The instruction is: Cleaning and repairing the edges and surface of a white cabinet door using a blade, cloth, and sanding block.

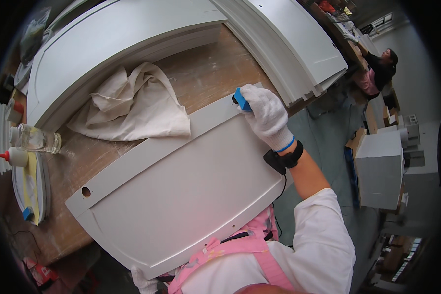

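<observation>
A white cabinet door (pixel 191 181) with a recessed centre lies slanted across the wooden table, its near edge by my pink apron. My right hand (pixel 267 112), in a white knitted glove, is closed around a small blue block (pixel 242 99). The block touches the door's frame at the far right corner, beside a dark round hole that it partly hides. At the door's near left corner is my gloved left hand (pixel 143 281), its fingers closed on the edge and partly hidden. Another round hole (pixel 86 191) shows in the frame's left end.
Beyond the door lies a crumpled cream cloth (pixel 137 105) on the table (pixel 201 68). Stacked white panels (pixel 127 39) stand behind, with more panels (pixel 299 39) at right. A clear bottle (pixel 39 139) and a red-tipped bottle (pixel 15 157) stand left. Another person (pixel 379 71) works far right.
</observation>
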A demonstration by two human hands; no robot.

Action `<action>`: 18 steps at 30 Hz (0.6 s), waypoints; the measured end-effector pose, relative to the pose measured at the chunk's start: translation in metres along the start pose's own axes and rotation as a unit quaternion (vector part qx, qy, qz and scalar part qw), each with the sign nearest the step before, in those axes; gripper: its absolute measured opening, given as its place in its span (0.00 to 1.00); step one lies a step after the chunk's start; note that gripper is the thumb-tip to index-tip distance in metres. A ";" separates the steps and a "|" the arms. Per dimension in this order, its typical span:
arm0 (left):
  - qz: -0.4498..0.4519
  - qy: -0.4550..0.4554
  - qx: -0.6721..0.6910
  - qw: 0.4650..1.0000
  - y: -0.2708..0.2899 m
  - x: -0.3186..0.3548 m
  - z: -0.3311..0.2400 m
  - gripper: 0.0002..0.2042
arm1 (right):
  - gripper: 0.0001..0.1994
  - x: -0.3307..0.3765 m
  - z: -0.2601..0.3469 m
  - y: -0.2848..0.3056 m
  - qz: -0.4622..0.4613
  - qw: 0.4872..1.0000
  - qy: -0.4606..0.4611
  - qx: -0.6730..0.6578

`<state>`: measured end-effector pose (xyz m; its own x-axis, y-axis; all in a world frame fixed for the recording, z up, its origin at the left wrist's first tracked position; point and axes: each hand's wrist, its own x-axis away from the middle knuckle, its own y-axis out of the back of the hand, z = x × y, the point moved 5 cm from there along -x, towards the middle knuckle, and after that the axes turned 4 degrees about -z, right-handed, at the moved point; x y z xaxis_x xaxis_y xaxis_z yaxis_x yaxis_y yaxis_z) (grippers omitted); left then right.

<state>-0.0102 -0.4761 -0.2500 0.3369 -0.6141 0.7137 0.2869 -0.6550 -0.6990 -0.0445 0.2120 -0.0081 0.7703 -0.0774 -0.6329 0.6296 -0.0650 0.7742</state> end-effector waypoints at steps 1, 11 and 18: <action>0.023 0.018 0.033 0.999 -0.011 -0.006 0.002 0.34 | 0.25 0.002 -0.003 0.004 -0.004 1.000 0.000 0.008; -0.160 -0.230 -0.162 0.946 -0.027 -0.007 0.006 0.33 | 0.19 0.011 -0.021 0.007 -0.060 0.991 -0.120 -0.030; -0.133 -0.155 -0.159 0.966 0.010 -0.006 -0.007 0.33 | 0.23 0.043 -0.048 -0.019 -0.088 0.835 -0.463 -0.284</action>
<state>-0.0155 -0.4821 -0.2611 0.5552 -0.2770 0.7843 0.1272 -0.9036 -0.4092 -0.0181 0.2581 -0.0502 0.4179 -0.8696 -0.2628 0.8740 0.3059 0.3775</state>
